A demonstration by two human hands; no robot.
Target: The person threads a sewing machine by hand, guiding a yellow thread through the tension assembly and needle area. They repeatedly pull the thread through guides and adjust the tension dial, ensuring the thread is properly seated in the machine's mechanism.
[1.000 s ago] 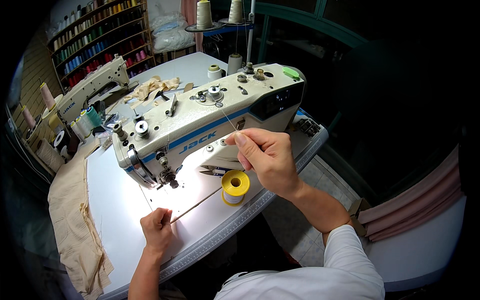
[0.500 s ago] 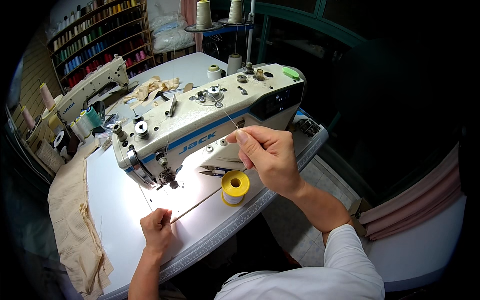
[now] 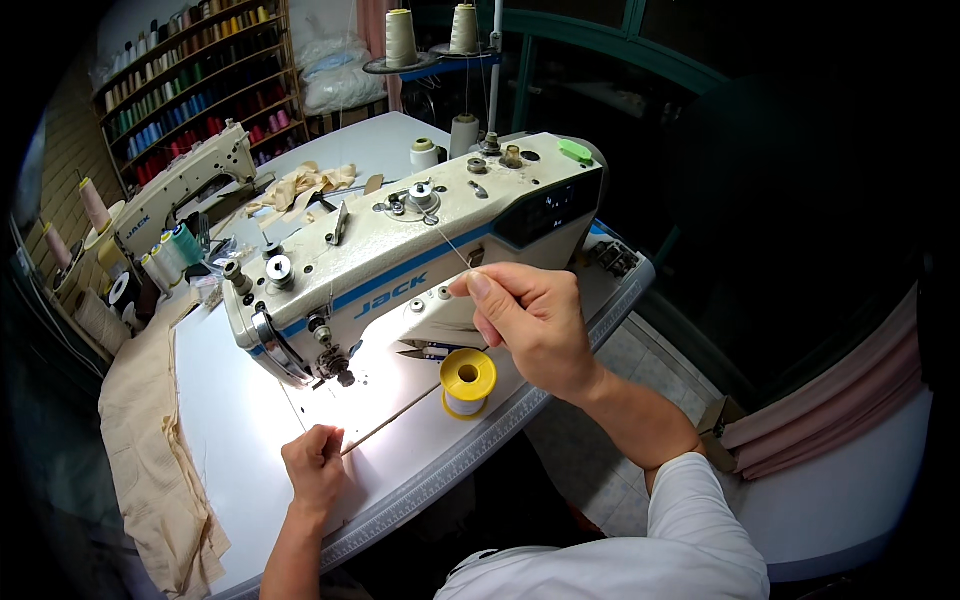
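My right hand [image 3: 545,325] is raised in front of the white sewing machine [image 3: 420,235], thumb and forefinger pinching a pale thread [image 3: 452,247]. The thread runs up taut to the bobbin winder [image 3: 421,197] on the machine's top. Near the front of the table, my left hand [image 3: 315,465] is closed on one end of a thin, straight brown cord [image 3: 392,420]. Its far end passes behind a yellow-flanged spool [image 3: 468,380] of white thread, which stands upright below my right hand. Thread snips [image 3: 428,350] lie behind the spool, partly hidden.
Beige cloth [image 3: 150,430] hangs over the table's left side. A ruler strip [image 3: 430,480] edges the front. Behind are a second sewing machine [image 3: 185,190], fabric scraps [image 3: 305,187], thread cones [image 3: 400,40] on a stand and a rack of spools [image 3: 190,85].
My right hand has dropped very slightly, still pinching the thread. The left hand keeps its hold on the cord. The whole view has shifted a little.
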